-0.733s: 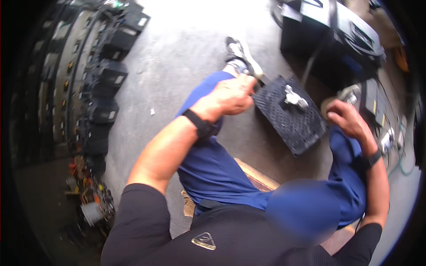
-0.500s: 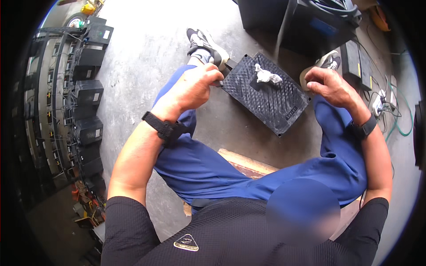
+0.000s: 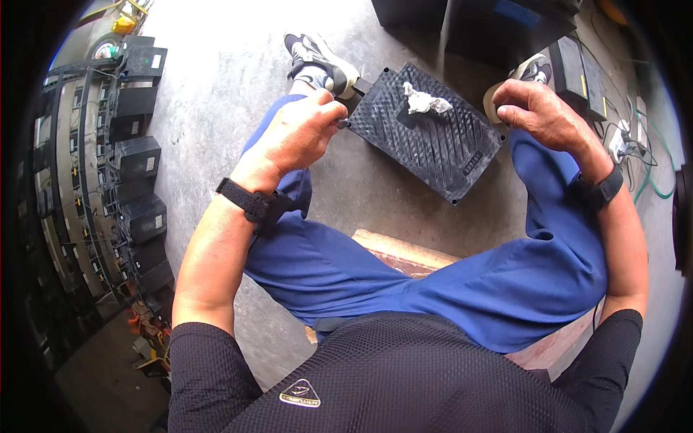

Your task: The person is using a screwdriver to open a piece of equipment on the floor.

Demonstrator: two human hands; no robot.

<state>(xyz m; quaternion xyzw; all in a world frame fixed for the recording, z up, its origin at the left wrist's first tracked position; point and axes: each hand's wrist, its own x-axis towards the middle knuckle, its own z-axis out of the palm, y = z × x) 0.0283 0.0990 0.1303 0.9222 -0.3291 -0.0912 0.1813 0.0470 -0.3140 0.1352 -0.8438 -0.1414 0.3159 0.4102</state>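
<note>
A flat black box (image 3: 426,155) with a ribbed top lies at a slant on the floor between my feet. Crumpled white material (image 3: 424,99), like a wad of tissue or cloth, rests on that top. My left hand (image 3: 307,130) is closed at the box's left corner, thumb and fingers pinched together; a small greyish bit shows at the fingertips, too small to name. Beside the right corner is my right hand (image 3: 541,119), its fingers curled in toward the thumb. Whatever it may hold is hidden, and I cannot tell whether it touches the box.
Black boxes (image 3: 137,159) line a rack on the left. Large dark cases (image 3: 498,36) stand beyond the box. Cables and a power strip (image 3: 619,141) lie at the right, by another black box (image 3: 570,65). My shoes (image 3: 321,61) flank the work; a wooden seat edge (image 3: 404,252) shows beneath me.
The view has shifted slightly, so the box and dark cases sit a little higher and further left in the picture. Both hands stay closed at the box's corners.
</note>
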